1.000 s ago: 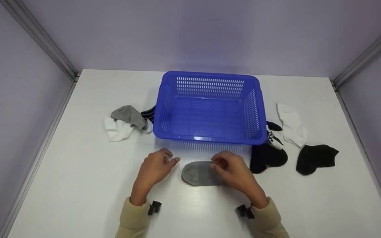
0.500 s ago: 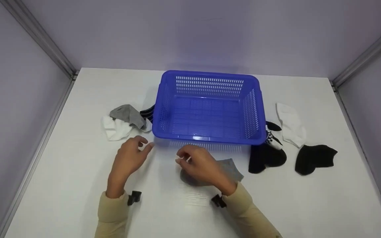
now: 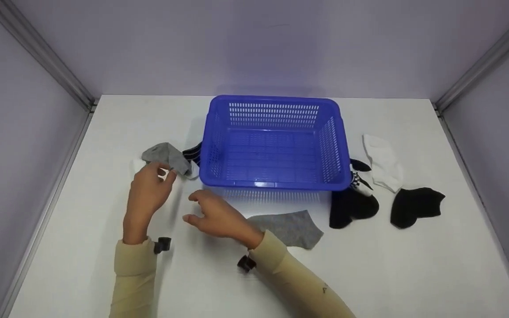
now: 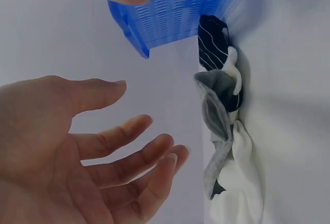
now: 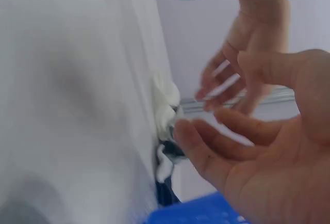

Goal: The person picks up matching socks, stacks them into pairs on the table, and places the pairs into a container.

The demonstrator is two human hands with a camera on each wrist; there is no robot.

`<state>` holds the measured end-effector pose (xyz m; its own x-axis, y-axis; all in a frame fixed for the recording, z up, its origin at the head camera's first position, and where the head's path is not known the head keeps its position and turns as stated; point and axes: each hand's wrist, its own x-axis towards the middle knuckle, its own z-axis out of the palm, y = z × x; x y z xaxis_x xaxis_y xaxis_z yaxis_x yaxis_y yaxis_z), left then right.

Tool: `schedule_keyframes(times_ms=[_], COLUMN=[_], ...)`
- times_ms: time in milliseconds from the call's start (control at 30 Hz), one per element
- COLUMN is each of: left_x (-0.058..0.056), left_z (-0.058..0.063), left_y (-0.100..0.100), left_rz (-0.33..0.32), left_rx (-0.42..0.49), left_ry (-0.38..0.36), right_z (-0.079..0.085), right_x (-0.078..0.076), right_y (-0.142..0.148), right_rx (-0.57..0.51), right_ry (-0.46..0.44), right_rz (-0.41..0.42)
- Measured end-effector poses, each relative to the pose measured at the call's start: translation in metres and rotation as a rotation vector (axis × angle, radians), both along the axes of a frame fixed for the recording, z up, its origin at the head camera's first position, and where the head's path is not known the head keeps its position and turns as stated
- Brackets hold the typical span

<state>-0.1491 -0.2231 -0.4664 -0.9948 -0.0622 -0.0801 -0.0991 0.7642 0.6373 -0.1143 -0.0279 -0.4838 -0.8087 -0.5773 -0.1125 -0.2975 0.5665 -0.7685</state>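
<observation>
In the head view my left hand point(image 3: 149, 187) hovers over the left sock pile, fingers loosely bent with nothing in them. A crumpled grey sock point(image 3: 166, 155) lies right at its fingertips, on top of a white sock point(image 4: 237, 182) mostly hidden by the hand. Beside them a black striped sock point(image 4: 212, 41) reaches under the basket's edge. My right hand point(image 3: 219, 215) is held above the table in front of the basket, thumb and fingers apart, holding nothing. Its wrist overlaps a flat grey sock point(image 3: 290, 227) lying on the table.
A blue plastic basket point(image 3: 263, 185) stands at the middle back. To its right lie a black sock point(image 3: 354, 210), a checkered sock point(image 3: 360, 184), a white sock point(image 3: 382, 163) and another black sock point(image 3: 415, 206). Panel walls enclose the white table point(image 3: 391, 274) on three sides.
Both hands have moved left: the left hand from near the flat grey sock to the left pile, the right hand off and past that sock, which stays on the table.
</observation>
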Motion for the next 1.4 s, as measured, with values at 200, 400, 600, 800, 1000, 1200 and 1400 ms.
schedule_keyframes(times_ms=[200,400,600,800,1000,1200,1400], left_x=[-0.021,-0.047,-0.077,-0.098,-0.109,-0.113,-0.114], left_z=[-0.002,-0.004,-0.018,-0.032,-0.042,-0.053,-0.057], left_y=[-0.007,-0.016,-0.027,-0.042,-0.052,-0.057,-0.060], left_rz=[-0.048,-0.099,-0.121,-0.114,-0.086,-0.059,-0.070], left_rx=[-0.034,-0.035,-0.052,-0.059,-0.044,-0.002,0.054], left_ry=[0.063,0.101,0.095,0.035,-0.048,-0.084,-0.144], right_z=[-0.013,-0.024,-0.039,-0.046,-0.050,-0.055,-0.054], right_x=[-0.016,-0.034,-0.049,-0.056,-0.063,-0.067,-0.069], right_y=[-0.026,-0.050,-0.066,-0.071,-0.068,-0.074,-0.080], right_rx=[-0.077,-0.112,-0.088,-0.215,-0.313,-0.395,-0.453], right_ry=[0.041,0.151,0.128,-0.041,-0.176,-0.231,-0.346], right_rz=[-0.056,-0.142,-0.259,-0.401,-0.514,-0.607,-0.656])
